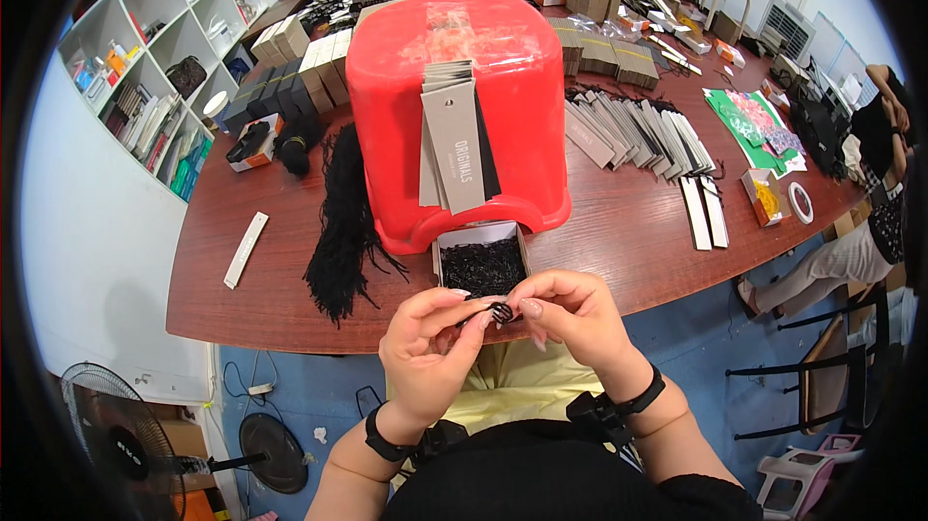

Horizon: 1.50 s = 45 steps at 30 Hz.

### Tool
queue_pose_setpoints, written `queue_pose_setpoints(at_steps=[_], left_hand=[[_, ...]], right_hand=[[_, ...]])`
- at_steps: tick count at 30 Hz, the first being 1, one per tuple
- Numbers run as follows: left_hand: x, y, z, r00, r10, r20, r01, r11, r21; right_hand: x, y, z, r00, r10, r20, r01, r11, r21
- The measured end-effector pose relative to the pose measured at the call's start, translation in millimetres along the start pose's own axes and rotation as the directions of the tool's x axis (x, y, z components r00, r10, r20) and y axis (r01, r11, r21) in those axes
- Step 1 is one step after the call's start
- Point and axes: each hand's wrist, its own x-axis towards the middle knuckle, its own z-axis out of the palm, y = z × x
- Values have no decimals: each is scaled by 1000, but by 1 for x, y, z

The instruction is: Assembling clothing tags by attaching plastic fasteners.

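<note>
Close to the table's front edge, my left hand (pixel 425 347) and my right hand (pixel 578 316) meet with fingertips pinched on a small looped black cord (pixel 501 312). Just beyond them is a small open box (pixel 527 250) filled with thin black pieces too fine to make out. Behind that box stands a red plastic stool (pixel 387 115), with a fanned stack of grey hang tags (pixel 452 149) against its near side. A long bundle of black cords (pixel 340 231) lies left of the stool.
A single pale tag (pixel 246 250) lies at the left. Rows of corded tags (pixel 628 134) and two white strips (pixel 704 214) are at the right, near a box of yellow pieces (pixel 767 197) and a tape roll (pixel 800 202). A fan (pixel 121 444) stands lower left. Other people sit across the table.
</note>
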Motion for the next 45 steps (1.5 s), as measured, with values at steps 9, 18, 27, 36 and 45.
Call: queue_pose_setpoints(at_steps=[9, 18, 27, 36, 45], left_hand=[[-2, -7, -1, 987, 157, -15, -152, 972, 181], [-2, -6, -3, 987, 153, -45, -142, 970, 195], [3, -2, -6, 903, 422, 83, -411, 789, 456], [4, 1, -7, 883, 450, 136, -454, 742, 494], [0, 3, -3, 932, 350, 94, -352, 816, 458]], right_hand=[[6, -5, 4, 984, 176, -20, -175, 983, 56], [7, 1, 1, 986, 160, 53, -162, 985, 54], [7, 0, 2, 988, 143, 60, -143, 990, 2], [7, -1, 4, 986, 161, 51, -158, 986, -49], [7, 3, 2, 986, 161, 47, -159, 986, -43]])
